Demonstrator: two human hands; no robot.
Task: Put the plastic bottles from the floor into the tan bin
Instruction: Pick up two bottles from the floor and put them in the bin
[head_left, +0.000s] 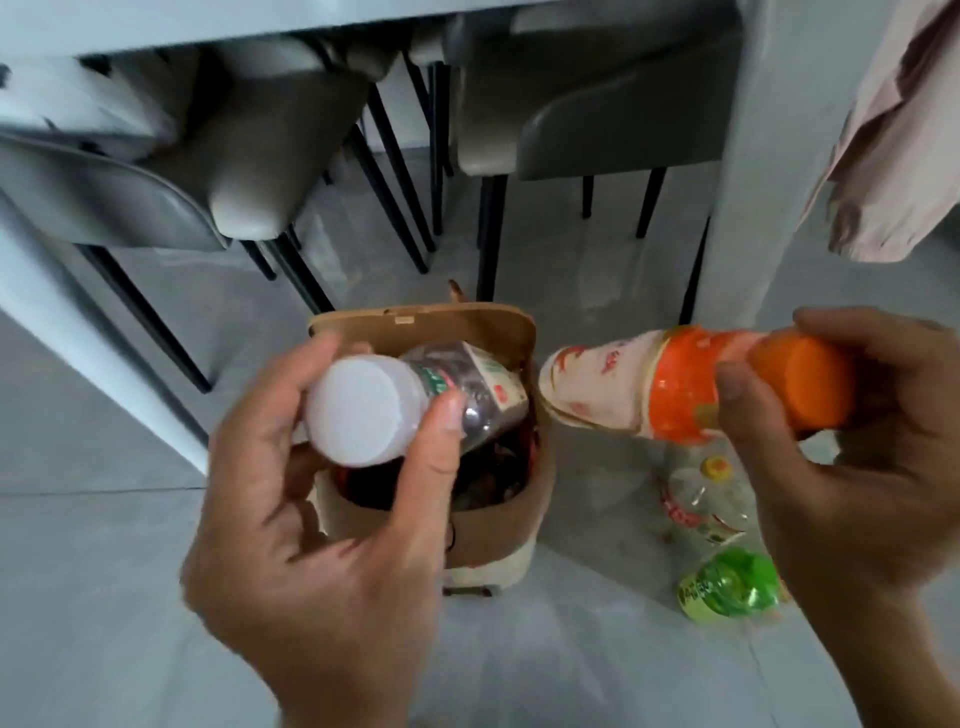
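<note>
Grey floor (130, 597) under chairs (597, 119). Four bottles, seemingly empty, so probably light, crushable and best gripped at the cap end: left hand (322, 519) clamps a white-capped one (363, 410) over the tan bin (498, 530); right hand (857, 467) clamps an orange one (675, 384) beside it; two lie near on the floor, clear (701, 499) and green (727, 584).

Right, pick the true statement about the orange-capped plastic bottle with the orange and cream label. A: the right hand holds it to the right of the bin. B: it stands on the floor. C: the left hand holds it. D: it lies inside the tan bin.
A: the right hand grips the orange-capped plastic bottle near its cap, in the air right of the tan bin.
</note>
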